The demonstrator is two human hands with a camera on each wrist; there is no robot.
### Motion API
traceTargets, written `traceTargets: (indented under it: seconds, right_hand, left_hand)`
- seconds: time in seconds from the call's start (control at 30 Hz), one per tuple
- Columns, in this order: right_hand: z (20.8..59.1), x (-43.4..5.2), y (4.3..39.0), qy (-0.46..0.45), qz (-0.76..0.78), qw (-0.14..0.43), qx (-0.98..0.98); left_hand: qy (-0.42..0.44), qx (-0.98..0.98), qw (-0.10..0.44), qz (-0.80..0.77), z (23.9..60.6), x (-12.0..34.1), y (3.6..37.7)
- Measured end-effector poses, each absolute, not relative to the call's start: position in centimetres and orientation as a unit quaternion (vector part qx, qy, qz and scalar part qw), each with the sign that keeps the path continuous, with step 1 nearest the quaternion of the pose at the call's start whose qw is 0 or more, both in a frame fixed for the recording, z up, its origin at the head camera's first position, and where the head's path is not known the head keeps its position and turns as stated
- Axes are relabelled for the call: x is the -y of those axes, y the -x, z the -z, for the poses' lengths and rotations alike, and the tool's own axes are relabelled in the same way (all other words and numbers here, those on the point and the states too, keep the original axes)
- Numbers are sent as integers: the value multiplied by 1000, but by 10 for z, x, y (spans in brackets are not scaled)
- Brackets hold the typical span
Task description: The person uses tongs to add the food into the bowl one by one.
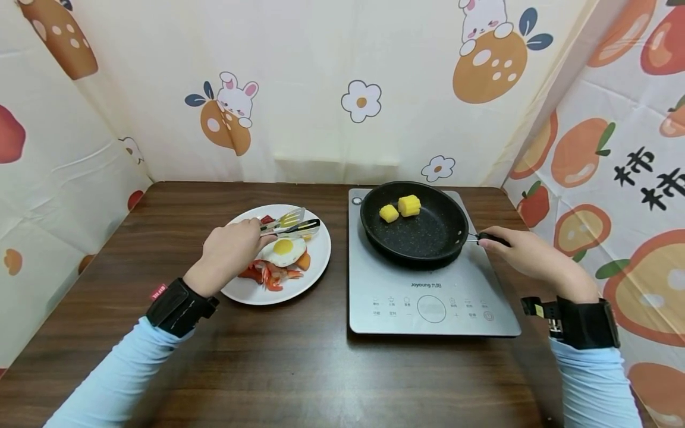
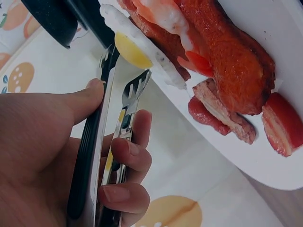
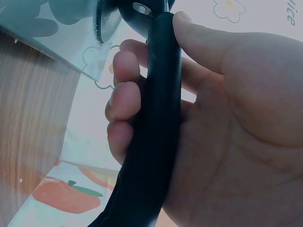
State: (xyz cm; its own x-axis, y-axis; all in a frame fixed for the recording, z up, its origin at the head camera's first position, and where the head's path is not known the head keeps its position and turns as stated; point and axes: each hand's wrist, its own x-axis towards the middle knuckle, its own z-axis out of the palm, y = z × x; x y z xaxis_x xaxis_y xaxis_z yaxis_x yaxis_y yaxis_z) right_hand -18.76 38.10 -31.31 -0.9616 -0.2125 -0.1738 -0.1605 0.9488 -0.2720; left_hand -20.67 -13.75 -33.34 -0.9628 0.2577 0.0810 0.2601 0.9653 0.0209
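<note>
Nearest to the person, two pale blue sleeves (image 1: 107, 380) reached out over a dark wooden table (image 1: 278, 368), each wrist strapped with a black band. The left hand (image 1: 230, 252) hung over the near left edge of a white plate (image 1: 319, 261), its fingers (image 2: 128, 156) and thumb curled around a pair of metal tongs (image 1: 291, 224) with black grips, squeezing the two arms close together. The tong tips pointed right, poised just above a fried egg (image 1: 283, 249) that lay on top of red and orange food pieces (image 1: 267, 276) on the plate; I could not tell whether the tips touched the egg. To the right of the plate sat a grey induction cooktop (image 1: 428, 303), its control panel facing the person. The right hand (image 1: 527, 252) was wrapped around the black handle (image 3: 158, 142) of a dark frying pan (image 1: 414, 229), fingers curled under it and thumb laid along the top. The pan rested on the far part of the cooktop, and two yellow chunks of corn (image 1: 401, 208) sat side by side toward its far rim. Beyond the table stood a cream backdrop (image 1: 321, 89) printed with rabbits, flowers and orange fruit.
</note>
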Motion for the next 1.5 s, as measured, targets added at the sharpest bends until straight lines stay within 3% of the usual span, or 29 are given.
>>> traceTargets:
  seconds: [0.8, 1.5]
  right_hand:
    - [315, -381, 186, 90, 128, 104, -982]
    - [313, -381, 189, 93, 126, 106, -982]
  left_hand:
    - [126, 990, 68, 16, 342, 134, 204]
    - [108, 987, 109, 38, 317, 118, 205]
